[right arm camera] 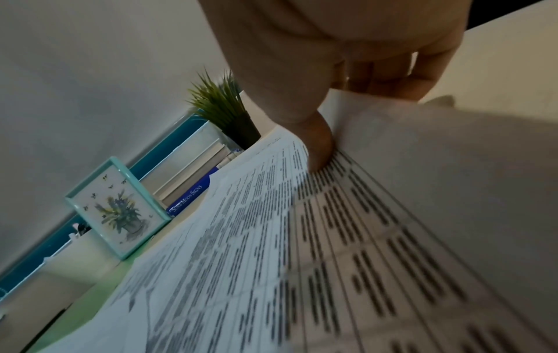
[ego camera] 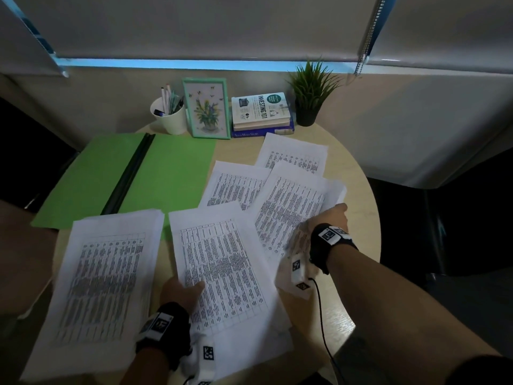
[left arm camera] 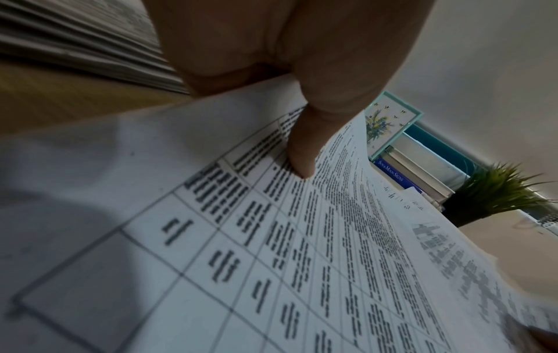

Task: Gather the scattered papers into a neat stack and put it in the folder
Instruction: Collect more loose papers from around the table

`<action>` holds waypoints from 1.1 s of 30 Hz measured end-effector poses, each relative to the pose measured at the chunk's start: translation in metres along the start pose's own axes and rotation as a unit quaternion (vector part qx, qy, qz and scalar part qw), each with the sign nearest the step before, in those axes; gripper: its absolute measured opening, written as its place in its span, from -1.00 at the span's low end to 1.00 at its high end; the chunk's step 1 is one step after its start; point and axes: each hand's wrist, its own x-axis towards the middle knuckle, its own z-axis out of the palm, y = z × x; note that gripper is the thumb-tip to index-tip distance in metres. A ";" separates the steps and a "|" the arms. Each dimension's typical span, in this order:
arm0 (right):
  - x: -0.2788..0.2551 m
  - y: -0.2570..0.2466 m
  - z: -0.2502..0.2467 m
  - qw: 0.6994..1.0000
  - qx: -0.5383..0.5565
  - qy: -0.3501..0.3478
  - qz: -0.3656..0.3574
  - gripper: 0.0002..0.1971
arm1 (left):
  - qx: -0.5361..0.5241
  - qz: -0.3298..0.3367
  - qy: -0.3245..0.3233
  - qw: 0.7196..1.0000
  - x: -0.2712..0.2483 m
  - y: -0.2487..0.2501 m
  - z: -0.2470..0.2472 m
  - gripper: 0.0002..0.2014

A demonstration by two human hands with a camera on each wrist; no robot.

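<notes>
Left hand pinching middle sheet; right hand clamped on right sheets. Papers scattered over round counter; open green folder far left. Blinds behind, room dim.

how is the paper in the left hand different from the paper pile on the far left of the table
The left hand pinches the middle paper, thumb on top, and the wrist view shows it bowed upward; the far-left pile lies flat with no hand on it. The middle paper overlaps sheets toward the right hand; the pile's far edge overlaps the open green folder. Both are white sheets printed with the same kind of table.
</notes>
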 end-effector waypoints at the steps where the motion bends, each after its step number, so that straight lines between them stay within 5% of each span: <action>1: 0.000 0.004 -0.001 1.000 0.011 -0.001 -0.012 -0.54 | -0.003 0.004 -0.001 1.000 0.001 0.000 0.000 -0.53; 5: -0.001 0.016 -0.007 0.994 0.089 0.036 -0.046 -0.96 | -0.019 0.011 -0.002 1.000 0.002 0.002 0.002 -0.55; 10: -0.004 0.014 -0.023 0.979 0.164 0.071 -0.101 -0.94 | -0.017 0.015 -0.008 1.000 0.002 0.011 0.008 -0.54; 19: -0.006 -0.058 -0.101 0.895 0.327 0.183 -0.242 -0.76 | -0.013 0.003 -0.015 1.000 0.003 0.037 0.009 -0.56; 28: -0.029 -0.050 -0.070 0.935 0.157 -0.071 -0.310 -0.73 | -0.012 -0.010 -0.043 0.999 0.009 0.050 0.007 -0.42; 33: -0.049 -0.005 -0.019 0.950 0.056 -0.154 -0.267 -0.82 | -0.034 -0.007 -0.043 0.998 0.001 0.050 0.005 -0.11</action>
